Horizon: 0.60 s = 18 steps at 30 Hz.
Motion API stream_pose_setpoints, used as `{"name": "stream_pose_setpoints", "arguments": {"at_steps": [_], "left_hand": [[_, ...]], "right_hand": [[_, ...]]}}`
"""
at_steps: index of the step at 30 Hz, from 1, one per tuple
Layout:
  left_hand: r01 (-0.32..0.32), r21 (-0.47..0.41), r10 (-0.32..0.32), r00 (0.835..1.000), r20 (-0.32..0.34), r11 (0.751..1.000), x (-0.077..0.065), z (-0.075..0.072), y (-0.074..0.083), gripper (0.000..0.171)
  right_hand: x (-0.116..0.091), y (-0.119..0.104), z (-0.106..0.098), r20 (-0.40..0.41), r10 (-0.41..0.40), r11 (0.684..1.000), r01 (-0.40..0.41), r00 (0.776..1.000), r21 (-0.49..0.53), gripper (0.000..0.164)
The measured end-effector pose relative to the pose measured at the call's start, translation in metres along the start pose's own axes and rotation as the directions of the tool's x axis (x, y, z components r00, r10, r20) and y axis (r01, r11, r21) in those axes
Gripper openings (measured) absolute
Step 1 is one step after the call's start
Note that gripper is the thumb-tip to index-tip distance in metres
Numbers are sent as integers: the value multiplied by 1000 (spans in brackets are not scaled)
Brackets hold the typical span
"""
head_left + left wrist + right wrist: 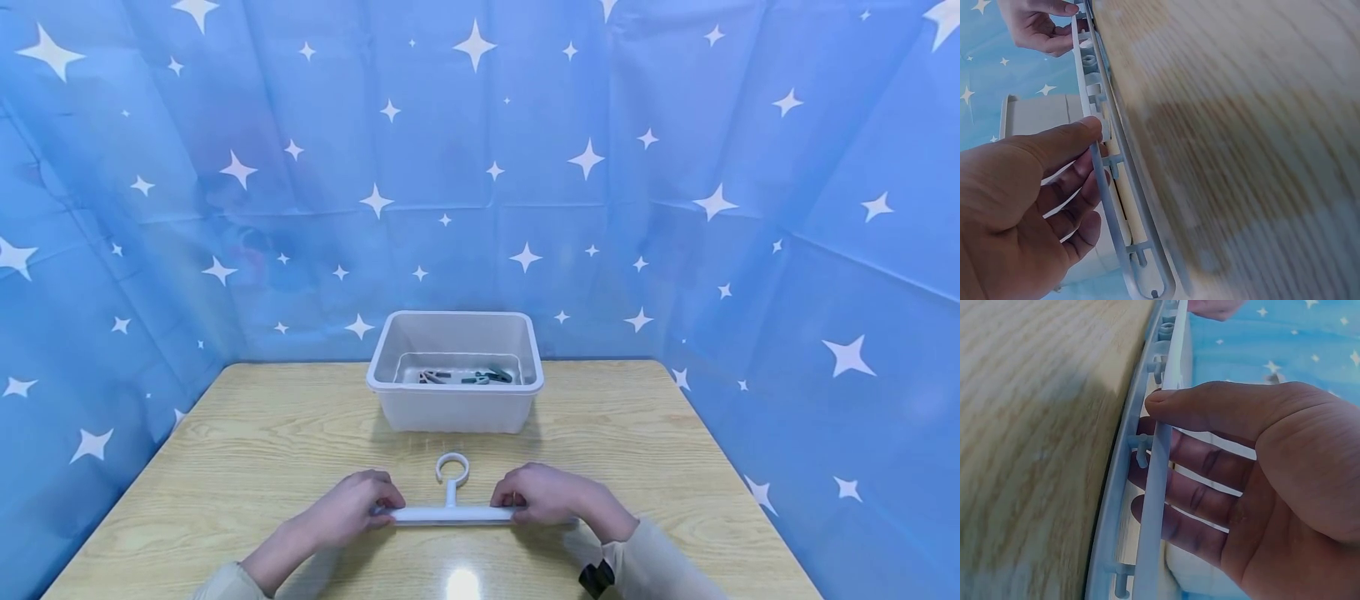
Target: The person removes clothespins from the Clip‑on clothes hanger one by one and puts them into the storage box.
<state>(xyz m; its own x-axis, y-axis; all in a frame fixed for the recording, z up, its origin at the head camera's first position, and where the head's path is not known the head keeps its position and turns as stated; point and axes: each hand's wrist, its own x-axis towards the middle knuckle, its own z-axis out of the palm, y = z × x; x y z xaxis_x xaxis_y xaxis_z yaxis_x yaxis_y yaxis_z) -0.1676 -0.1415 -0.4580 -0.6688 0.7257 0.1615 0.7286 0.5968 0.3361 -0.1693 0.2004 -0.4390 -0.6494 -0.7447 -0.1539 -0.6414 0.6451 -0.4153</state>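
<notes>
A white plastic drying hanger (pixel 450 516) lies crosswise near the front of the table, its round hook (pixel 452 493) pointing away from me. My left hand (pixel 351 507) grips the hanger's left part between thumb and fingers, and my right hand (pixel 546 497) does the same on the right part. In the left wrist view, the hanger frame (pixel 1141 215) is a long narrow loop with small pegs inside, and the thumb presses on one rail. The right wrist view shows the right thumb over the near rail (pixel 1155 469), with the other fingers passing behind it.
Behind the hanger a white plastic bin (pixel 453 412) stands at the back middle of the wooden table (pixel 255 442). Several dark and light clips (pixel 491 376) lie on its floor. A blue star-patterned curtain (pixel 450 250) encloses the back and sides.
</notes>
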Motion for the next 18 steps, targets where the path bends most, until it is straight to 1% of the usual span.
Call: {"name": "stream_pose_setpoints", "arguments": {"at_steps": [6,13,18], "left_hand": [[7,-4,-7,1000,8,1000,0,0,3,11],[3,1,-3,1000,4,1000,0,-2,4,13],[37,9,-37,999,-5,999,0,-6,4,20]], "right_hand": [[-1,-1,1,-6,-3,1000,3,1000,-13,22],[-1,1,1,-3,5,1000,-5,1000,17,24],[-3,5,-5,-19,7,1000,-6,1000,29,26]]}}
